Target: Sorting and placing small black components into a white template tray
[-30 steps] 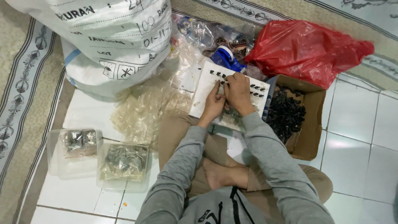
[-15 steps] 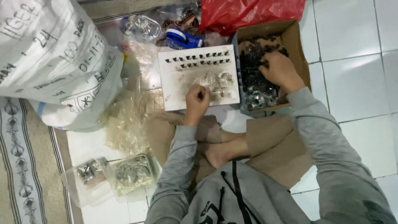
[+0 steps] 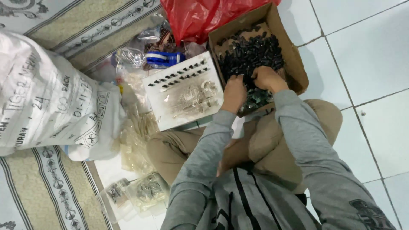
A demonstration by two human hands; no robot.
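- Leftmost, well left of the cardboard box (image 3: 294,64), lies a white printed sack (image 3: 47,106).
- Just left of the box sits a white tray (image 3: 170,115) with rows of small dark pieces.
- Left hand (image 3: 234,93) and right hand (image 3: 267,79) both reach into the box's black parts (image 3: 251,53); whether either grip is closed I cannot tell.

Cardboard box (image 3: 294,55) walls around hands (image 3: 251,85)

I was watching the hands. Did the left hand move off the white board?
Yes. The left hand left the middle of the white board and went toward the cardboard box, joining the right hand at the small black parts.
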